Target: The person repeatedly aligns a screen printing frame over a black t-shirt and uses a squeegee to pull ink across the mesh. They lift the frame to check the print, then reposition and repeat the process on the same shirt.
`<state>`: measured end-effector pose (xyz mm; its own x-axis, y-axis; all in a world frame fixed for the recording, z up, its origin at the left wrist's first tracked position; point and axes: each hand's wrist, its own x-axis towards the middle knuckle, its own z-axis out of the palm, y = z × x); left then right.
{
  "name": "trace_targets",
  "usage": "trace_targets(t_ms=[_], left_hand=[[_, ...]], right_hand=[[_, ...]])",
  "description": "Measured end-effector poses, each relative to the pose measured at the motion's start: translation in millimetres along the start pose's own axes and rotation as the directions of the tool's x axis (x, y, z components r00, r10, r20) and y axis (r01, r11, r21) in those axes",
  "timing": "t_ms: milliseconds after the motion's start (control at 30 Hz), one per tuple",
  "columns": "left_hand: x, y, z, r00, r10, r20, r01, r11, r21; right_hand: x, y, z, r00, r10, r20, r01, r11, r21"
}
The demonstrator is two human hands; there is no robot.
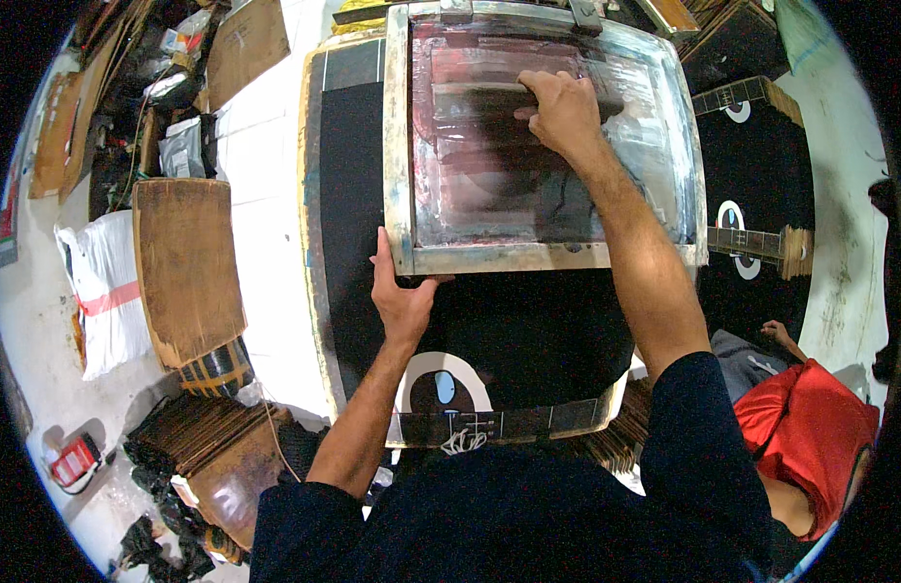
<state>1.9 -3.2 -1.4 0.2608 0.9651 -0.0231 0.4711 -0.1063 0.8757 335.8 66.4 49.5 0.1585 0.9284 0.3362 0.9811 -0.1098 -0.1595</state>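
Note:
A screen-printing frame (528, 257) with paint-smeared mesh lies over black fabric (557, 330) on a flat board. My left hand (404, 303) grips its near left corner, one finger along the side and the thumb at the near edge. Over the upper part of the mesh, my right hand (564, 115) is closed, thumb and fingers on either side of a dark, wide squeegee (611, 101) whose outline blends into the smeared paint. A printed eye shape (444, 389) shows on the fabric between my arms. Hinge clamps (456, 10) hold the frame's far edge.
More black printed pieces (761, 194) lie on boards to the right. A person in a red garment (810, 428) is at the lower right. To the left are a brown board (188, 272), a white sack (105, 291) and stacked sheets (203, 432).

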Motion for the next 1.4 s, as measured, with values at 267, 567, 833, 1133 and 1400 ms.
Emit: trace_targets(t_ms=[267,567,833,1133,1400], left_hand=[[1.0,-4.6,2.2,0.998,-0.059,0.010,0.059,0.998,-0.003],[0.6,-1.3,1.6,0.991,-0.133,0.024,0.134,0.991,-0.029],[2.0,-0.7,0.9,0.998,-0.068,-0.009,0.067,0.997,-0.041],[-0.3,17.8,-3.3,0.999,-0.023,-0.039,0.022,0.999,-0.046],[25.1,124.6,-56.0,0.989,0.098,-0.115,-0.125,0.957,-0.261]], right_hand=[[3.6,15.6,4.9,0.970,0.031,0.241,-0.032,0.999,0.002],[114.9,60.5,49.5,0.962,0.138,0.235,-0.119,0.989,-0.091],[-45.3,-18.0,11.1,0.992,0.121,0.047,-0.121,0.993,0.012],[-93.3,-47.8,-24.2,0.931,0.199,-0.307,-0.199,0.979,0.033],[-99.4,-89.0,-115.6,0.794,0.109,-0.598,-0.100,0.994,0.048]])
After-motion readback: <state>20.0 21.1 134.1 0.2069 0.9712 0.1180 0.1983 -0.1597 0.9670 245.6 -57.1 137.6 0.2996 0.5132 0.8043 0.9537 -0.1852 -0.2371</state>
